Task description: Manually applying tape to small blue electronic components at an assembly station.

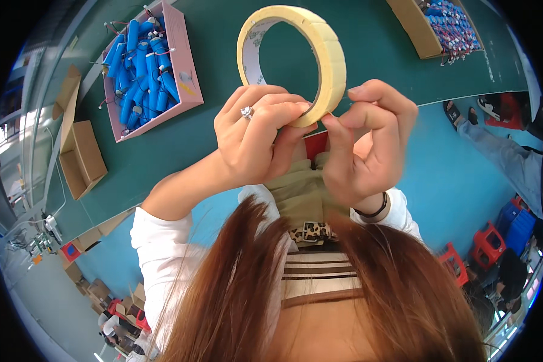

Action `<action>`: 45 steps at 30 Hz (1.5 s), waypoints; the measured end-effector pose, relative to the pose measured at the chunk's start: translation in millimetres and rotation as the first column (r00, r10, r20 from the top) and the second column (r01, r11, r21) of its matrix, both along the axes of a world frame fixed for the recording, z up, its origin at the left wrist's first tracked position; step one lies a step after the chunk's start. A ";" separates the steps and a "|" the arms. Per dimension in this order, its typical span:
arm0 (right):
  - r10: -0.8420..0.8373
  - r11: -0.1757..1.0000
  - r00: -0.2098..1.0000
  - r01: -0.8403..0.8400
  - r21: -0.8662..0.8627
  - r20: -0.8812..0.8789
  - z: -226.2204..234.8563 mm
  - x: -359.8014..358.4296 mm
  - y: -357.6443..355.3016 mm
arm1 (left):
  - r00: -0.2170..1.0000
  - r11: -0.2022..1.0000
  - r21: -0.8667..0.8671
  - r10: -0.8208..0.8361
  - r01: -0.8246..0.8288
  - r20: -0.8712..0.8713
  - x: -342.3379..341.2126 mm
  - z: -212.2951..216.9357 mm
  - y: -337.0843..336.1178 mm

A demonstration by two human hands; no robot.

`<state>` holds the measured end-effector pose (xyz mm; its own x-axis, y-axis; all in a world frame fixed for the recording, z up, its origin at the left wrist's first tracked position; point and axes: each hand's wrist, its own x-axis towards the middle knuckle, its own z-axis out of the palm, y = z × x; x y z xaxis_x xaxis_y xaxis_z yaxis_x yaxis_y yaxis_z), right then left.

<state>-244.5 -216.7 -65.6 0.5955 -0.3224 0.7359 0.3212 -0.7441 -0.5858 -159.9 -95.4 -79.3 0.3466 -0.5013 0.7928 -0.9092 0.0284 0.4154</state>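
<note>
A roll of pale yellow masking tape (329,54) is held upright over the green table, its open ring facing me. My left hand (256,130), with a ring on one finger, pinches the roll's lower edge between thumb and fingers. Close beside it, my right hand (374,136) has its thumb tip against the tape's outer face at the lower right. The right index finger is bent, its tip apart from the thumb. Whether a loose tape end lies at the right thumb is too small to make out.
A pink box (190,78) full of blue wired battery packs stands at left on the green table (217,36). At far right is a cardboard box (411,27) of similar packs. An open cardboard box (84,157) sits at the left edge. Red stools (487,242) and a seated person's legs (507,154) are to the right.
</note>
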 end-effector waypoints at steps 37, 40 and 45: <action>0.305 0.910 0.951 -0.275 0.310 -0.052 6.9 -5.5 1.3 | 0.994 0.998 -0.065 0.010 -0.003 0.106 8.8 5.6 -0.2; 0.378 0.838 0.926 -0.341 0.427 -0.003 11.6 -13.1 -2.1 | 0.994 0.992 0.096 0.093 -0.087 -0.065 15.8 3.1 1.2; 0.443 0.343 0.896 -0.203 0.917 0.033 17.2 -16.0 -14.2 | 0.988 0.958 0.248 0.151 -0.145 -0.007 23.4 -8.5 2.1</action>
